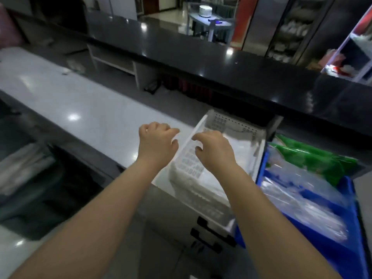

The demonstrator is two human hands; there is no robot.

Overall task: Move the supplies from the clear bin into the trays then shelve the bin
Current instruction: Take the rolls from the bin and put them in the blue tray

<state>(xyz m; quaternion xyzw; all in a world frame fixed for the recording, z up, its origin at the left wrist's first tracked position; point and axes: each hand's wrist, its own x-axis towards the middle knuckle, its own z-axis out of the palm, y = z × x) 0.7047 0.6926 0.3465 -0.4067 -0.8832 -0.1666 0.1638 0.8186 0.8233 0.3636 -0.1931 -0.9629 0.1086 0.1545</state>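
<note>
Two bare forearms reach forward from the bottom of the frame over a pale counter. Nearest on the right sits a blue tray, filled with clear plastic-wrapped packets and, at its far end, green packets. Just beside it on the left stands a white perforated tray, its long side wall tilted toward the camera, with flat white material lying inside. The left hand hovers above the counter just outside that tray's left rim, fingers loosely curled and spread, gripping nothing. The right hand hangs over the tray's near-left corner, fingers bent downward in a half-open claw, also holding nothing; whether the fingertips touch the rim cannot be told through the motion blur. Behind the trays runs a raised black countertop that reflects ceiling lights. Beyond it, blurred, a stack of white plates rests on a cart, and shelving stands at far right. No clear bin can be made out.
</note>
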